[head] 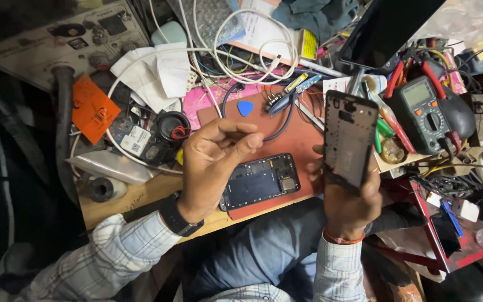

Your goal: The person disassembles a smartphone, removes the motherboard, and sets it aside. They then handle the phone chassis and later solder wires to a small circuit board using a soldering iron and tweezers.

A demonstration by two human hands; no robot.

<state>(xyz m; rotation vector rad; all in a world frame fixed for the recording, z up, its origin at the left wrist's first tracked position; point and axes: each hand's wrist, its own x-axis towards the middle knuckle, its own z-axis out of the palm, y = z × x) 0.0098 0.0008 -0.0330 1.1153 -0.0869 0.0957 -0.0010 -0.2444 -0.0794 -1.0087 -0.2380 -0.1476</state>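
Note:
My right hand point(349, 197) holds a black phone frame panel point(349, 137) upright above the bench edge, gripping its lower end. My left hand point(214, 159) hovers with fingers curled and pinched together, thumb against forefinger; whether something tiny sits between them I cannot tell. Just right of that hand, an opened phone body point(261, 180) lies flat on a reddish-brown work mat point(297, 142), its inner parts showing. A blue triangular pick point(245, 108) and tweezers point(286, 95) lie farther back on the mat.
A green and black multimeter point(427, 112) with red probes stands at the right. White cables point(252, 50) loop at the back. An orange pad point(91, 109), a black round part point(173, 126), tissue point(155, 72) and a power supply point(62, 39) crowd the left.

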